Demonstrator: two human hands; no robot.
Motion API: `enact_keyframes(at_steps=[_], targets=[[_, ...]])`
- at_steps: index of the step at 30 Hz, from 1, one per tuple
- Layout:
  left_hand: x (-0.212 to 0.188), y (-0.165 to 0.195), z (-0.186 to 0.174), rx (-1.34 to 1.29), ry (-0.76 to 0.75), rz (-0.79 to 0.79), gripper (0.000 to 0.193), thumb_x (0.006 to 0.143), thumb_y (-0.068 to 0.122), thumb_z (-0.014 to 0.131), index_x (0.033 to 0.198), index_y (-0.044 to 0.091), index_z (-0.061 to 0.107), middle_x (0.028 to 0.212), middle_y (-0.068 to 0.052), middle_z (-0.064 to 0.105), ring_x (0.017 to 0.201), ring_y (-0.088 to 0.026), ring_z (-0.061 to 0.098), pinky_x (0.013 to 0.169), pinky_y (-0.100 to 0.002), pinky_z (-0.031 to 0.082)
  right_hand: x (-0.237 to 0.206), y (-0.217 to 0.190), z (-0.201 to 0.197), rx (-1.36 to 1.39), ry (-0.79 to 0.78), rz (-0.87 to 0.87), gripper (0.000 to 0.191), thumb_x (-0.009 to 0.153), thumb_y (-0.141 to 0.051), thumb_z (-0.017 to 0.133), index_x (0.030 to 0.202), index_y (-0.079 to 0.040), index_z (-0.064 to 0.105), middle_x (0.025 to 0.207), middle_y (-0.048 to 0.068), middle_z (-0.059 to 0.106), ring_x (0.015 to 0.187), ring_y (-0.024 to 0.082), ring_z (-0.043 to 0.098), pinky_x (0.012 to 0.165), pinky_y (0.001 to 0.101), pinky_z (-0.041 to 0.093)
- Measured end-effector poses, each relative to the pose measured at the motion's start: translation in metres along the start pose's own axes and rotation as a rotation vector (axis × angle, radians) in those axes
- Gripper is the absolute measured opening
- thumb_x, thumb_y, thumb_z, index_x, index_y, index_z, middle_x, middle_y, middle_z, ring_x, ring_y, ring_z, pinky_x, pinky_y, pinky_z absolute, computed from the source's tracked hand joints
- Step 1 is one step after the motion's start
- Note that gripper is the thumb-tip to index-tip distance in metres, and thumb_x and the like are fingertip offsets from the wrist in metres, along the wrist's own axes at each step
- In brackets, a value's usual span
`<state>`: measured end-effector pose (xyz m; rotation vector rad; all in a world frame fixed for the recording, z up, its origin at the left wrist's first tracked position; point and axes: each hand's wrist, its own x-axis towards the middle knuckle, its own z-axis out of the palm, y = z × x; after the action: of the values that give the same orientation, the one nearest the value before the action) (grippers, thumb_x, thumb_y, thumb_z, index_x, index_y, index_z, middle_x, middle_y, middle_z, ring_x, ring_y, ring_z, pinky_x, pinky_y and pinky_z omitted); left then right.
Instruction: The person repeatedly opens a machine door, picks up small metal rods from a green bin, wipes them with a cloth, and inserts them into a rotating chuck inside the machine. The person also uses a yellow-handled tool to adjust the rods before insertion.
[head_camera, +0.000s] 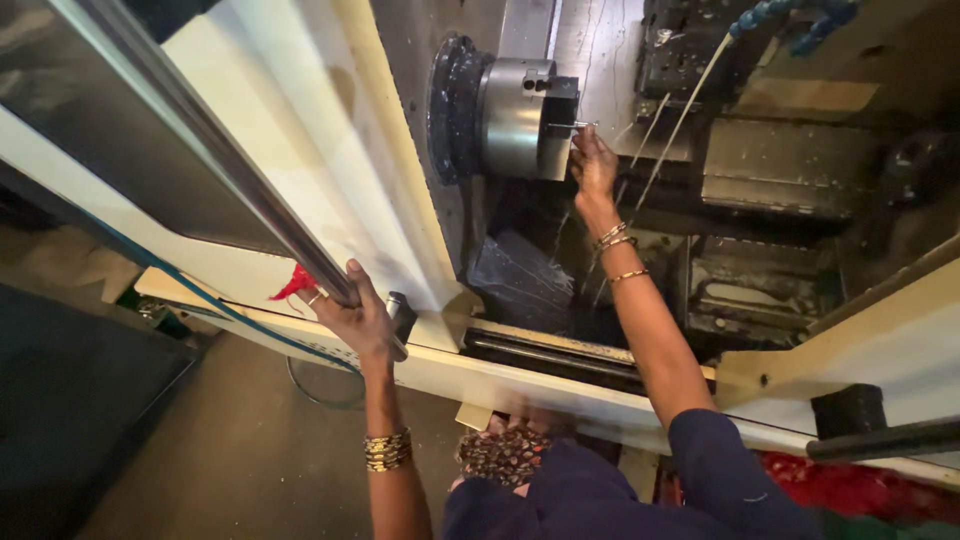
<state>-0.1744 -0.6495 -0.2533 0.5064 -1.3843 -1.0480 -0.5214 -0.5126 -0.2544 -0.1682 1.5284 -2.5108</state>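
At the far left, a dark floor area is seen below the cream-coloured sliding door (290, 130) of a lathe enclosure, whose dark window panel is tilted across the upper left corner. A long metal door handle (250, 195) runs diagonally down the door. The lower end of this bar is gripped by the left hand (355, 315), its fingers curled round the metal; a ring is worn on one finger and gold bangles (387, 450) are worn on the forearm. A scrap of red cloth (293, 283) is seen just beside that hand.

Further right, inside the machine, a round steel chuck (515, 115) is mounted on a dark spindle plate. A thin metal rod (572, 125) projects from the chuck face to the right. The rod is pinched at its tip by the fingertips of the right hand (593, 165), which is raised into the enclosure; thin bangles (615, 240) are worn at the wrist and a dark blue sleeve (720, 460) covers the upper arm. Streams of coolant (680, 120) fall from a blue segmented hose (790, 15) at the upper right. The dark tool turret (780, 170) is seen beyond.
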Motion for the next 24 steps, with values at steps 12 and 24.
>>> enact_keyframes(at_steps=[12, 24], targets=[[0.014, -0.017, -0.006, 0.010, 0.005, -0.017, 0.056, 0.107, 0.014, 0.066, 0.146, -0.008, 0.032, 0.088, -0.001, 0.059, 0.071, -0.006, 0.055, 0.062, -0.021, 0.044, 0.009, 0.012, 0.020, 0.125, -0.035, -0.067, 0.039, 0.088, -0.038, 0.083, 0.113, -0.009, 0.075, 0.094, -0.006, 0.073, 0.062, 0.002, 0.048, 0.052, 0.0186, 0.033], [0.028, -0.026, -0.034, 0.029, -0.007, -0.105, 0.040, 0.105, 0.015, 0.066, 0.129, -0.006, 0.042, 0.077, 0.000, 0.058, 0.066, -0.005, 0.051, 0.060, -0.021, 0.041, -0.012, 0.021, 0.058, 0.184, 0.116, -0.015, 0.041, 0.084, -0.029, 0.081, 0.118, -0.008, 0.075, 0.106, 0.000, 0.080, 0.088, 0.009, 0.076, 0.063, 0.0189, 0.052]])
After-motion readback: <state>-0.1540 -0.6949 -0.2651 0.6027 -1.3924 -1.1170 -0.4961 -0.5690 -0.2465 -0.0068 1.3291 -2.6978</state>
